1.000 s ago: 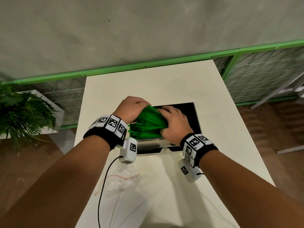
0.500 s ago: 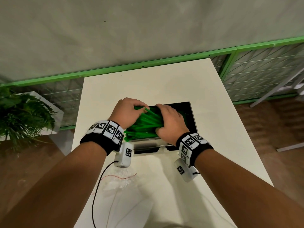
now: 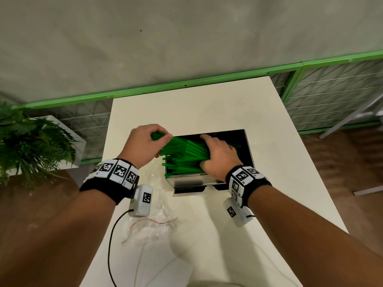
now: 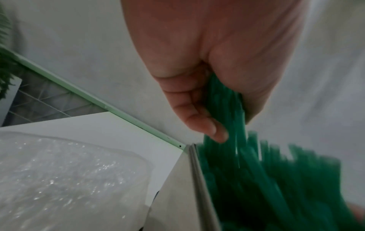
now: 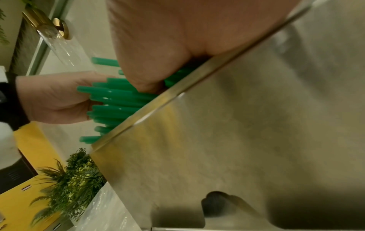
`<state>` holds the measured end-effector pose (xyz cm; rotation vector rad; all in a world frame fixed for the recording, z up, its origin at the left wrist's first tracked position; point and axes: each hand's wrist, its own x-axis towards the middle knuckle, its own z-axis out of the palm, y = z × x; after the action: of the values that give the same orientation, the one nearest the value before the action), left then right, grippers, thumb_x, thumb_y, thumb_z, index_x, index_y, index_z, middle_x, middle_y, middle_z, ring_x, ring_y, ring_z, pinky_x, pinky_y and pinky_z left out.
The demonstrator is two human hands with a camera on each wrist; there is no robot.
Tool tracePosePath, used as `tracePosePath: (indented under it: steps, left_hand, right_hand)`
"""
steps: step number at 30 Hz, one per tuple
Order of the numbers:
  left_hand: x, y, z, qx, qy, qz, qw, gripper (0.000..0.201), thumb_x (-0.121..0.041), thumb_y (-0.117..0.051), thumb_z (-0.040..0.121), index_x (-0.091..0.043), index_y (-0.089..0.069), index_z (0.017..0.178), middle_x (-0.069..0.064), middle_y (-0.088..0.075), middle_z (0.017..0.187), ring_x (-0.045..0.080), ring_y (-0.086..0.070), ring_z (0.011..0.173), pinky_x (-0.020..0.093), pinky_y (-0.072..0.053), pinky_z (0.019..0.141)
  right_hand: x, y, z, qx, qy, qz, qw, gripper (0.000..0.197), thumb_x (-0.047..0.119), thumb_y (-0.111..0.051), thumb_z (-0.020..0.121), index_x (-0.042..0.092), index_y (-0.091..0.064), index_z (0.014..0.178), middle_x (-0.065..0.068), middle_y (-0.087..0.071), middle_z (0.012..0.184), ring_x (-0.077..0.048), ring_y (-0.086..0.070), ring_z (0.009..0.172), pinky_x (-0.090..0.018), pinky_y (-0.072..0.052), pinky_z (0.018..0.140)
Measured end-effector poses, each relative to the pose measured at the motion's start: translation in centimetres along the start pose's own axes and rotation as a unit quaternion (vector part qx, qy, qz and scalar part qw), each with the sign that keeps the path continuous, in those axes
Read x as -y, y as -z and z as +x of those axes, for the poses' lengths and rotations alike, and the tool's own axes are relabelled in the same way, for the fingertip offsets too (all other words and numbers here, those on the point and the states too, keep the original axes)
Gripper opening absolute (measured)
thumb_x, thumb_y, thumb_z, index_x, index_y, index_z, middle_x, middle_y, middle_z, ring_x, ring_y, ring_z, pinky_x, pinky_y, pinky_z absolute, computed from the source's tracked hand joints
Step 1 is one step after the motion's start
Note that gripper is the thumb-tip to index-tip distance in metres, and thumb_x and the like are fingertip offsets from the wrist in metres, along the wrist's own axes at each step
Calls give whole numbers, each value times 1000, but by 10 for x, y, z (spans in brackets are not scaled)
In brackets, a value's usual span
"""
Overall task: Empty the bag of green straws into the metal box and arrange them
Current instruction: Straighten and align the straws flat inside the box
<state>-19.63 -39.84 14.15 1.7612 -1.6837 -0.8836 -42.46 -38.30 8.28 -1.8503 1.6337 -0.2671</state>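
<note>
Between hands (image 3: 186, 154), unlabelled green straws (image 3: 184, 160)

Head view: from above, facing forward and down over the desk (image 3: 207, 224). Left wrist view: close behind the left hand (image 4: 213, 62), toward the far wall. Right wrist view: tight against the metal box (image 5: 237, 140). Shared by all: green straws (image 3: 184, 156).

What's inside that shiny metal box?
The metal box holds a pile of green straws, some sticking out over its left edge. The right hand covers part of them; the left hand grips their ends. The box's floor is hidden.
</note>
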Motion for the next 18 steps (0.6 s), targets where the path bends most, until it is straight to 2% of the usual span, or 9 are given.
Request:
tracePosePath:
  steps: [2, 4, 6, 8, 10, 11, 14, 16, 18]
  left_hand:
    - [3, -7, -3, 14, -4, 19, 1000, 7, -24, -69, 95, -20, -75, 93, 0, -75, 86, 14, -72, 57, 38, -61, 54]
    - [2, -14, -4, -4, -13, 28, 1000, 9, -28, -66, 96, -25, -74, 92, -5, -74, 82, 12, -70, 56, 33, -56, 54]
    - [0, -20, -4, -34, -32, 89, 995, 16, -38, -60, 97, -29, -73, 97, -7, -72, 77, 13, -67, 61, 29, -53, 63]
    - [2, -25, -3, -75, -37, 198, 977, 29, -47, -49, 99, -30, -69, 111, -4, -69, 87, 20, -66, 78, 33, -52, 74]
    - [5, -28, -2, -98, -16, 235, 967, 38, -53, -44, 100, -27, -66, 117, 1, -65, 101, 25, -63, 89, 36, -50, 81]
    - [6, -29, -1, -92, 1, 220, 971, 41, -55, -44, 99, -25, -67, 113, 2, -64, 101, 25, -62, 90, 35, -49, 81]
    - [6, -32, 2, -60, 19, 137, 989, 41, -57, -51, 97, -20, -68, 92, 1, -68, 81, 20, -64, 79, 33, -49, 74]
    - [3, -33, 1, -61, 13, 109, 992, 31, -48, -56, 95, -21, -70, 88, 2, -70, 74, 17, -65, 72, 32, -53, 72]
    - [0, -35, 1, -60, 7, 96, 994, 22, -40, -59, 94, -24, -72, 88, 2, -73, 75, 16, -66, 71, 31, -55, 74]
  right_hand:
    - [0, -1, 0, 2, 2, -22, 1000, 77, 34, -63, 76, 34, -37, 148, 1, -45, 143, -27, -39, 133, -52, -26, 115]
    - [0, -2, 1, 2, -1, -27, 1000, 74, 35, -63, 76, 35, -40, 147, 1, -43, 145, -26, -37, 134, -52, -25, 115]
    - [0, -2, 1, 4, -4, -29, 1000, 73, 34, -62, 76, 33, -41, 146, 1, -43, 146, -26, -37, 135, -52, -25, 116]
    - [1, -2, 1, 7, -8, -33, 999, 72, 33, -62, 76, 32, -41, 146, 2, -46, 144, -26, -39, 134, -52, -25, 116]
    - [1, -2, 2, 3, -13, -36, 999, 71, 34, -62, 76, 31, -42, 144, 1, -48, 141, -26, -40, 132, -52, -24, 116]
    - [1, -3, 2, -2, -15, -39, 999, 70, 34, -62, 76, 30, -42, 143, 1, -48, 139, -26, -41, 131, -53, -24, 116]
    - [1, -6, 2, -15, -18, -55, 998, 70, 37, -62, 76, 26, -42, 143, -2, -48, 137, -27, -41, 130, -54, -24, 116]
    - [0, -7, 3, -19, -15, -59, 998, 71, 37, -62, 76, 26, -41, 143, -2, -48, 136, -28, -41, 129, -53, -25, 116]
    - [-1, -8, 3, -23, -9, -58, 998, 73, 37, -62, 75, 27, -40, 144, -2, -47, 138, -28, -41, 129, -53, -26, 115]
